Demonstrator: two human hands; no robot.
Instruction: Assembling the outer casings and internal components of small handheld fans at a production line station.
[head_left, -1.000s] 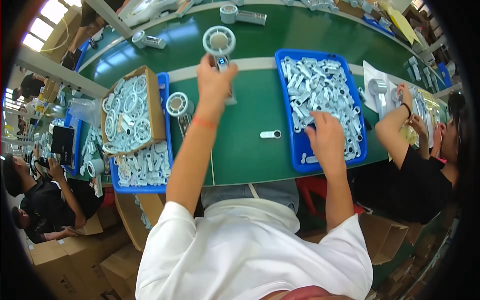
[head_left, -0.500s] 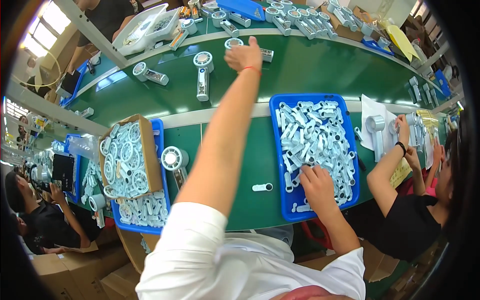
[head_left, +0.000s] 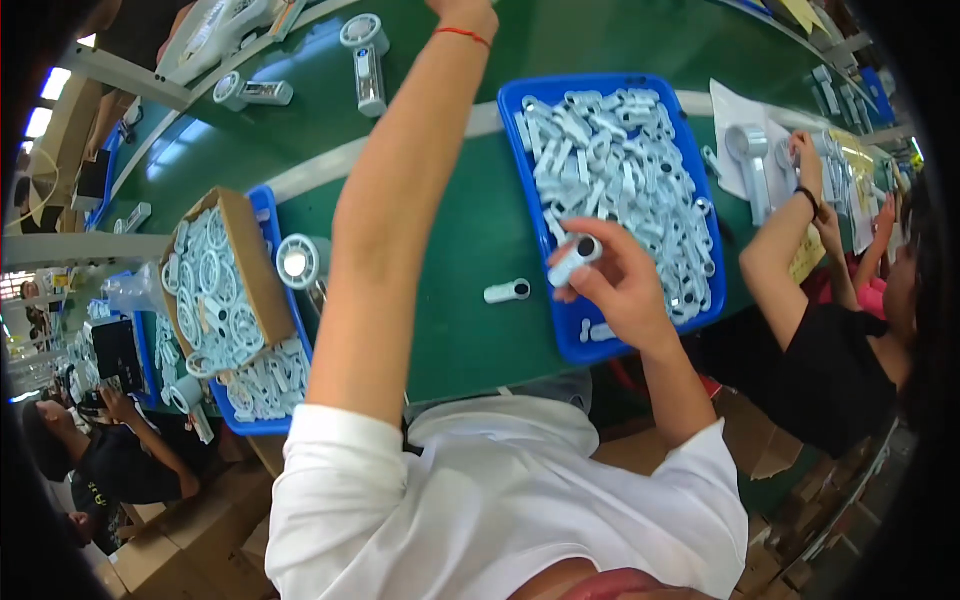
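Our right hand [head_left: 615, 290] grips a white tube piece [head_left: 575, 260] over the blue tray [head_left: 575, 345]; our left hand [head_left: 465, 12] is cropped, its grip indeterminate.

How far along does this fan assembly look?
Done: assembled-looking fans lie on the far belt. In hand: the right hand holds a white handle piece over the blue tray; the left hand reaches far across. Left: the tray is heaped with handles, the cardboard box with rings.

Pale grey handle piece [head_left: 575, 259], seemingly tilted, above blue tray [head_left: 640, 335].
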